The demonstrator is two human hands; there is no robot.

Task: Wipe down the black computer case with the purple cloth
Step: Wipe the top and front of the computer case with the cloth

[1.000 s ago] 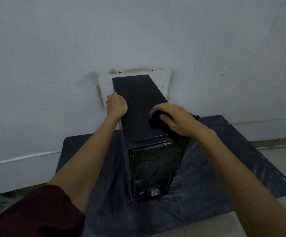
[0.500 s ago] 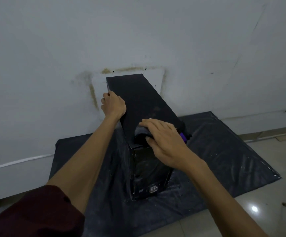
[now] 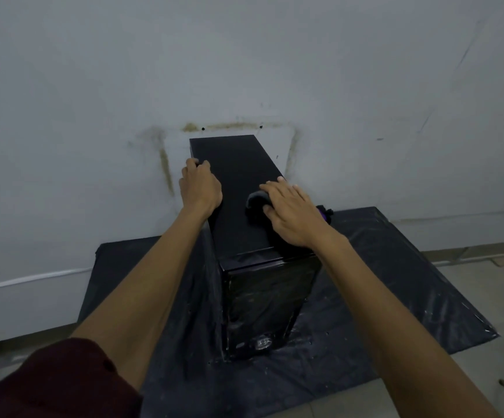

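A black computer case (image 3: 238,182) stands upright on a black plastic sheet, its back near the wall. My left hand (image 3: 199,185) grips the top's left edge, fingers curled over it. My right hand (image 3: 293,212) lies flat with straight fingers on the purple cloth (image 3: 255,203), pressing it onto the top panel near the right edge. Most of the cloth is hidden under the palm; a purple corner (image 3: 323,213) hangs over the right side.
The black plastic sheet (image 3: 380,282) covers the tiled floor around the case. A stained white wall (image 3: 244,70) rises directly behind. A white cable (image 3: 27,279) runs along the wall's base at left. Bare floor tiles (image 3: 486,297) show at right.
My right hand has slid the cloth from the top's front edge back toward the wall, to mid-panel. My left hand keeps its grip on the left edge.
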